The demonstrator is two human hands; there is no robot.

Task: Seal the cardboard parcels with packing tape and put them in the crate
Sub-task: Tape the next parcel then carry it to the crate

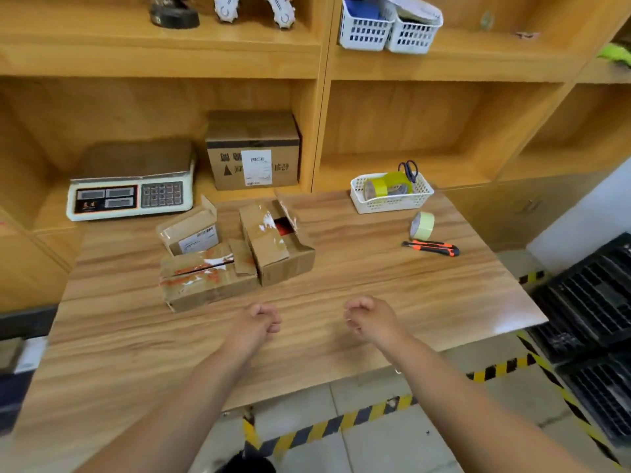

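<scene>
Cardboard parcels [239, 257], three of them, sit huddled together on the worktop [375, 288], left of its middle and nearer the back edge than the front. The low front parcel [205, 278] has a dark slit open along its top seam, with torn red and white tape scraps across it. Touching its right end is the taller parcel [276, 247], whose top flaps stand apart at the far end and show something red inside. Just behind the front one is the small parcel [191, 230], with a white label and one flap raised.

A tape roll [422, 226] stands on edge toward the back right corner, and an orange and black utility knife [431, 248] lies just in front of it. Behind them, at the back edge, a white basket [389, 202] holds more rolls and blue-handled scissors [409, 170].

A black slatted crate [587, 295] sits on the floor beyond the right edge.

Both hands are above the front part of the worktop, well apart from the parcels. The left hand [257, 322] and the right hand [367, 319] have their fingers loosely curled and hold nothing.
</scene>
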